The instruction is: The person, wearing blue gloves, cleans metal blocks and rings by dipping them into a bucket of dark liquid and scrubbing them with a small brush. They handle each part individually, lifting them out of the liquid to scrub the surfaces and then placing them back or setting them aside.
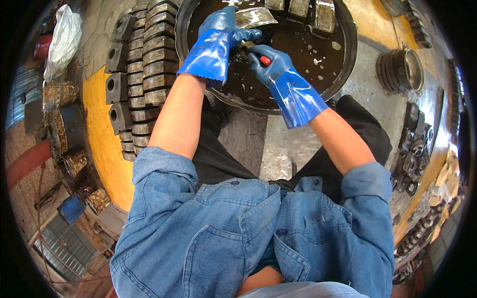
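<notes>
My left hand, in a long blue rubber glove, grips a curved, shiny wet metal piece over a round black basin of dark brown liquid. My right hand, gloved the same way, is closed around a tool with a red handle end. The tool's working end points toward the left hand and is mostly hidden in dark, blurred matter, so its kind is unclear. More metal blocks sit partly in the liquid at the basin's far side.
Stacked curved metal segments and dark blocks with round holes stand left of the basin. Metal rings lie on the floor at right, with small dark parts nearer. A white bag is at far left. My knees flank the basin.
</notes>
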Demonstrator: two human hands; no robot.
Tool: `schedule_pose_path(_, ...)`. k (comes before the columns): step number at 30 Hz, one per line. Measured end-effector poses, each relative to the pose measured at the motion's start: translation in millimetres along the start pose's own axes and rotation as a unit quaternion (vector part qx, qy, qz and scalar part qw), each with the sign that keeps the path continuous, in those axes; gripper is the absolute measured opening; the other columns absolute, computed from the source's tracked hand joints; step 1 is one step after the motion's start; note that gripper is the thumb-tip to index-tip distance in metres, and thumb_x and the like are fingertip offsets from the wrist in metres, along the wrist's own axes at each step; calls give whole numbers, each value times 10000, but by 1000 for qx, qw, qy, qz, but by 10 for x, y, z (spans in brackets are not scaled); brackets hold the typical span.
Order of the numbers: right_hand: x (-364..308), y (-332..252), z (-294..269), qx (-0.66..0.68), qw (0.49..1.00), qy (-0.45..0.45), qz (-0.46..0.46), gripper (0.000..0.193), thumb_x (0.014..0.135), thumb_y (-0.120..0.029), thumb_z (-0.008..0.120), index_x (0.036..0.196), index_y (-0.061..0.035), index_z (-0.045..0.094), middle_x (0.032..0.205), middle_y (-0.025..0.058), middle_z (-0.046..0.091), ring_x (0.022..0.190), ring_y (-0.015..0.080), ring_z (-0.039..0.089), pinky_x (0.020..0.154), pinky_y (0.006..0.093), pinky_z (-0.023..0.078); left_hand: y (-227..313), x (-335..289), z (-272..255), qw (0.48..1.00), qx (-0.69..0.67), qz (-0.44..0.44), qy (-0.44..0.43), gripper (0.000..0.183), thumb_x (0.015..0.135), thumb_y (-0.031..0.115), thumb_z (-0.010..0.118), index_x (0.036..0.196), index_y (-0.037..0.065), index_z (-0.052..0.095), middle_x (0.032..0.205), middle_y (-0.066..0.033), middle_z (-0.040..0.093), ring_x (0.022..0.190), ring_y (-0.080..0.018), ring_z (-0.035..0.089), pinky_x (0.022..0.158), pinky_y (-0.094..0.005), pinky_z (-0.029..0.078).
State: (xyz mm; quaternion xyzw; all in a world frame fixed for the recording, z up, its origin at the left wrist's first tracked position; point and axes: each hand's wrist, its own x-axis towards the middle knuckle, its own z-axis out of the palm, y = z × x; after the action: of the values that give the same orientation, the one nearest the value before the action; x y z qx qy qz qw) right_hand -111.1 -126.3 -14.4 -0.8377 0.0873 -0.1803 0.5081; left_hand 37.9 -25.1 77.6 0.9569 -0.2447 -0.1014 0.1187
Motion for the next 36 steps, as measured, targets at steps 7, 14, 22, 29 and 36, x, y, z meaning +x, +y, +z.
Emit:
schedule_pose_path(7,125,28,-325,-54,983,33,175,229,928,-319,759,1080,-152,797,967,182,774,902,360,760,826,416,602,-45,-136,-106,994,-95,54,10,792,778,512,888,1358,25,656,1246,-211,740,1209,-362,692,1032,-444,551)
schedule_pose_path(14,-70,212,-410,-31,970,-27,239,211,942,-259,783,1087,-106,794,982,148,790,888,235,756,852,352,592,-193,115,238,995,-78,63,28,816,688,633,923,1268,93,728,1172,-185,768,1135,-361,728,993,-466,575)
schedule_pose_path(22,150,32,-379,47,985,43,160,189,959,-223,767,1090,-90,796,965,120,790,868,176,737,840,320,584,-212,136,261,996,-73,48,27,878,676,653,927,1311,87,708,1192,-182,765,1159,-360,722,1001,-464,575)
schedule_pose_path(29,195,134,-237,57,974,82,205,218,953,-255,781,1085,-82,794,895,83,773,799,143,698,796,310,582,-44,-15,-68,997,-72,28,-29,929,674,629,935,1381,89,669,1301,-182,731,1231,-363,691,1065,-477,535)
schedule_pose_path(36,37,-32,-93,61,991,-2,120,208,951,-217,783,1113,-86,786,933,116,784,815,180,725,795,326,587,-95,33,-5,996,-74,37,-15,915,680,617,934,1372,82,669,1292,-184,732,1220,-363,694,1053,-474,538)
